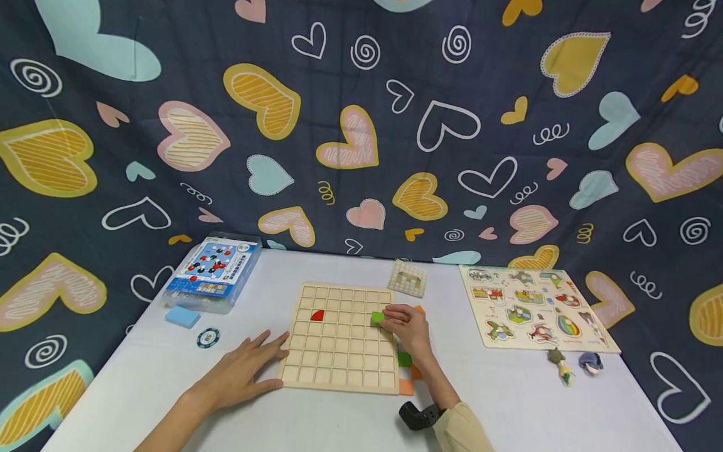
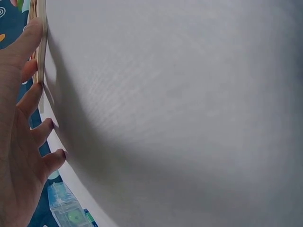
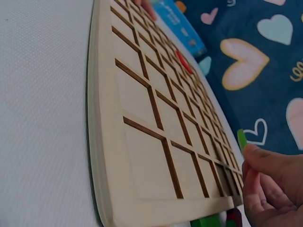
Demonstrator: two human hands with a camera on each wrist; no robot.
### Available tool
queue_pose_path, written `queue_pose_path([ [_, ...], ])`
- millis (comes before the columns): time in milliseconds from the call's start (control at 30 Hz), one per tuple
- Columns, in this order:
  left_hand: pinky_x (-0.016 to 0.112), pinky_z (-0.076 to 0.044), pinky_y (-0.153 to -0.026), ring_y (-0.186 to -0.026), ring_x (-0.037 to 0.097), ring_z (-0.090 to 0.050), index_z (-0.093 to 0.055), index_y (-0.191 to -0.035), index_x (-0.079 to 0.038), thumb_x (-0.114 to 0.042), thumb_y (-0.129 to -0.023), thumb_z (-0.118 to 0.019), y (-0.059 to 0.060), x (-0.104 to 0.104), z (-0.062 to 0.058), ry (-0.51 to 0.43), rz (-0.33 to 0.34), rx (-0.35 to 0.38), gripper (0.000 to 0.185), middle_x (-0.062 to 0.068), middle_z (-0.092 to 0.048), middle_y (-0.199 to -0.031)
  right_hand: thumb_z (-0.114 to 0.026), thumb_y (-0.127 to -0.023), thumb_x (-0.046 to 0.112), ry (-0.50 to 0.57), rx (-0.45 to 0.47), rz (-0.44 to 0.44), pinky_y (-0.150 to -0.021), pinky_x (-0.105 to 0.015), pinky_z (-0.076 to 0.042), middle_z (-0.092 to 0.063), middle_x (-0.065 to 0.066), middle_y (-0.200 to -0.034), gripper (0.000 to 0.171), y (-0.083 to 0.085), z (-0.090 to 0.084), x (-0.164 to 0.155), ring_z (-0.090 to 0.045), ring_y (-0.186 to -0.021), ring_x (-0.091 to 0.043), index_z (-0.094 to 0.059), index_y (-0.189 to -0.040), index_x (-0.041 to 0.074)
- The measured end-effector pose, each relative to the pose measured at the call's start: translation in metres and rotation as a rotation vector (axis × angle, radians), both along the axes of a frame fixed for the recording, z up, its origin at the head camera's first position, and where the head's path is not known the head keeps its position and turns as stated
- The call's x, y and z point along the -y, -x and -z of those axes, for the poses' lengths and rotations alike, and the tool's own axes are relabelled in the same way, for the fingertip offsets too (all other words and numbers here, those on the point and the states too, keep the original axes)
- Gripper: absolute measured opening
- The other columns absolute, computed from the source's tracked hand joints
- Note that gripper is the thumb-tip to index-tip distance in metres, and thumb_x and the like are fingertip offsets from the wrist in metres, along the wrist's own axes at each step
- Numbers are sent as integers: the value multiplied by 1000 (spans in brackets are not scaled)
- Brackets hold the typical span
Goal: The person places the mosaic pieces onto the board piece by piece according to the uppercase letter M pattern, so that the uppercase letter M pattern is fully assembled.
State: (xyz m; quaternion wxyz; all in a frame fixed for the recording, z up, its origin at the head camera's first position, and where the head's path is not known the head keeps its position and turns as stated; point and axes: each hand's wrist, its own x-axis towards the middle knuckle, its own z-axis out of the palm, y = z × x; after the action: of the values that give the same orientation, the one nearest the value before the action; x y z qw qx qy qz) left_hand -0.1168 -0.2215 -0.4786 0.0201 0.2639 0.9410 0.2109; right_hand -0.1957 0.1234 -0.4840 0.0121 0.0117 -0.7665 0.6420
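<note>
A wooden grid board (image 1: pixel 339 339) lies flat on the white table, a red quarter-round tile (image 1: pixel 318 316) set in one of its upper left cells. My right hand (image 1: pixel 408 326) pinches a green tile (image 1: pixel 377 319) between thumb and fingertips over the board's right side; the right wrist view shows this green tile (image 3: pixel 242 139) edge-on. My left hand (image 1: pixel 243 370) lies with fingers spread, its fingertips and thumb touching the board's left edge. In the left wrist view the thumb (image 2: pixel 32 38) rests along that edge.
Orange tiles (image 1: pixel 406 387) and a green tile (image 1: pixel 404 359) lie beside the board's right edge, partly behind my right arm. A small pattern card (image 1: pixel 407 279) lies behind. Left are a boxed kit (image 1: pixel 214 270), blue block (image 1: pixel 182 316) and round chip (image 1: pixel 208 338); right, a picture puzzle (image 1: pixel 536 307) and small figures (image 1: pixel 561 366).
</note>
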Motion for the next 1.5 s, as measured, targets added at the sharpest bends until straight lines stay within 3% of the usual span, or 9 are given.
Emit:
queue_pose_path([
  [200, 63, -30, -107, -136, 41, -34, -54, -135, -16, -58, -89, -56, 5, 0, -4, 13, -3, -4, 62, 2, -44, -148, -72, -80, -8, 28, -21, -25, -74, -23, -58, -68, -25, -104, 32, 9, 0, 7, -67, -95, -36, -63, -110, -12],
  [367, 63, -30, -107, -135, 41, -35, -48, -140, -13, -57, -88, -57, 6, 2, -4, 17, -4, -15, 69, -1, -53, -139, -72, -78, -10, 39, -5, -25, -73, -23, -58, -69, -23, -101, 32, 10, 0, 13, -68, -93, -33, -64, -109, -11],
  [600, 64, -30, -106, -135, 42, -34, -57, -130, -18, -57, -88, -58, 4, 3, -3, 4, -6, -12, 57, 3, -41, -149, -72, -77, -10, -3, -76, -71, -74, -27, -59, -70, -23, -99, 32, 12, 1, 24, -69, -89, -34, -64, -108, -12],
  [833, 64, -30, -106, -135, 42, -34, -58, -129, -17, -56, -89, -58, 5, 3, -2, 2, -1, -20, 56, 4, -41, -149, -74, -78, -7, -66, -124, -122, -72, -26, -59, -70, -23, -99, 32, 16, 2, 38, -70, -86, -32, -65, -108, -11],
  [1133, 65, -29, -106, -136, 43, -33, -59, -128, -18, -58, -88, -56, 3, 2, 0, 6, -2, 1, 56, 4, -39, -151, -69, -75, -18, -35, -169, -194, -71, -40, -59, -64, -36, -98, 30, 1, -24, 60, -65, -84, -48, -61, -104, -19],
  [1367, 65, -29, -106, -136, 43, -32, -59, -127, -17, -58, -89, -56, 2, 2, 1, 0, 2, 1, 56, 5, -39, -151, -75, -75, -11, -104, -197, -191, -65, -19, -56, -70, -23, -93, 28, 19, 6, 68, -69, -78, -31, -65, -101, -11],
  [1500, 67, -29, -105, -136, 43, -33, -59, -127, -17, -57, -89, -56, 0, 1, 3, -14, 14, 11, 55, 5, -40, -150, -77, -74, -8, -131, -188, -193, -65, -18, -55, -70, -20, -93, 29, 20, 11, 70, -69, -78, -30, -66, -101, -9],
])
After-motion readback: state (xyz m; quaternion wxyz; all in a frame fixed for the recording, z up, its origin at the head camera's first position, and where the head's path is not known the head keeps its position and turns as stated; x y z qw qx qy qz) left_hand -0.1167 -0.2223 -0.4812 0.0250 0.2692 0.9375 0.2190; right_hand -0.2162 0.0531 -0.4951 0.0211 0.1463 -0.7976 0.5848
